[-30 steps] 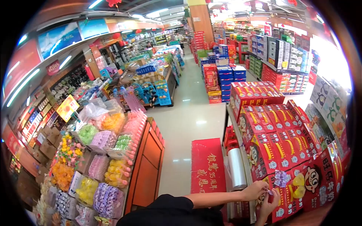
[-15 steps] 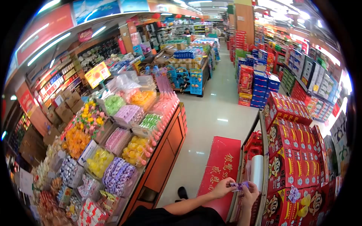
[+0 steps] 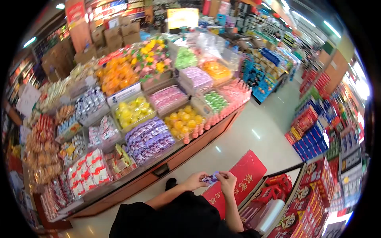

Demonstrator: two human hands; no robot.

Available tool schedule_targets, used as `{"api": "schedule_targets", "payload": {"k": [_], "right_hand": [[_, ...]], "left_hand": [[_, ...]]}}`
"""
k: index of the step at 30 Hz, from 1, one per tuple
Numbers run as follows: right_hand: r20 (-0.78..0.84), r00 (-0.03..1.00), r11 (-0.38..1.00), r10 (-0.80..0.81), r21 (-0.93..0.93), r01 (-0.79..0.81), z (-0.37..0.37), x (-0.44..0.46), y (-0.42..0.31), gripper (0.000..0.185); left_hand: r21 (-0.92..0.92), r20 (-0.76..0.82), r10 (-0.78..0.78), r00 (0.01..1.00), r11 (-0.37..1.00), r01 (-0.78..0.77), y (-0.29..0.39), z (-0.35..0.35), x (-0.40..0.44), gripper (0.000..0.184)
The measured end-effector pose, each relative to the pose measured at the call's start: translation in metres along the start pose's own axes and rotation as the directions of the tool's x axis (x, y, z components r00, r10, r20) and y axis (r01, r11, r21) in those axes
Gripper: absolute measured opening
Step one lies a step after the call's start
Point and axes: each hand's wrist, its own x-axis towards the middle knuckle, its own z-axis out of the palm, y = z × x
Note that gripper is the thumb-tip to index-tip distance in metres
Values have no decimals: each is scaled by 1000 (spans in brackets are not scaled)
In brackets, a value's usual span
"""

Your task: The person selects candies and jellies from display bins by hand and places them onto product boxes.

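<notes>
Between my two hands is a small purple candy packet (image 3: 210, 179). My left hand (image 3: 195, 181) pinches its left end, and my right hand (image 3: 227, 182) pinches its right end. Both hands are in front of my dark shirt, over the floor and beside a red box lid with gold characters (image 3: 248, 174). Similar purple wrapped candies (image 3: 149, 139) fill a bin on the candy stand ahead. Yellow candies (image 3: 133, 112) and orange-yellow ones (image 3: 184, 121) lie in the bins around it.
The candy stand's wooden side (image 3: 186, 154) runs diagonally ahead. At the lower right are a roll of clear bags (image 3: 272, 216), red bottles or packs (image 3: 274, 190) and stacked red milk cartons (image 3: 309, 202). Blue and red boxes (image 3: 311, 139) stand in the aisle.
The view has swung left toward the candy stand. My hands have moved from the red cartons to in front of my body, with the purple packet between them.
</notes>
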Motion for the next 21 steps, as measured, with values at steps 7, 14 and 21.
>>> {"api": "schedule_targets", "payload": {"k": [7,14,21], "right_hand": [[350,933,996,86,-35,-79,133,80,11,29],[578,753,936,315,-58,-347,253,125,56,33],[588,739,940,330,-281,-196,345,154,73,34]], "left_hand": [[-10,-234,-69,970,998,68,-7,-120,-22,20],[-326,-603,-179,778,945,-35,-25,-205,-33,23],[-99,-830,-188,526,976,193,-56,-279,-35,21]]}}
